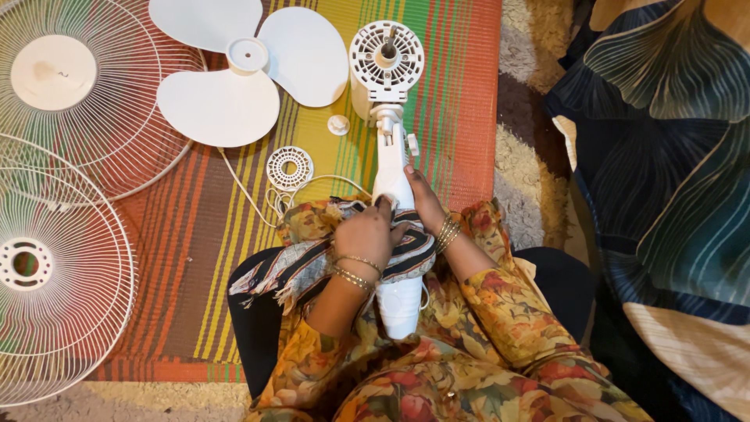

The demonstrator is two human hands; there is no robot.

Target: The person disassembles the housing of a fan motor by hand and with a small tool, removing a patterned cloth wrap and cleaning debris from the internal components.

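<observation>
- Left hand [366,233] curled shut around a striped cloth [312,262], pressing it against the white fan body [393,180].
- Right hand [424,199] laid flat along the far side of the fan body, fingers pressed together against the plastic, thumb hidden behind it.
- Fan body lying lengthwise between both hands, round vented motor housing [386,53] well beyond the fingertips, base end resting on the lap below the wrists.
- Striped cloth draped across the lap, wrapped over the fan body under the left hand, covering its middle.
- Just beyond the left hand: a small round white grille piece [289,168] and a loop of white cord [269,199].
- A little farther out: a small white knob [338,124], near the motor housing.
- Well beyond the left hand: three-bladed white fan blade [246,66].
- Far out to the left: two white wire guards [66,297], one overlapping the other.
- Everything resting on a striped woven mat [461,101].
</observation>
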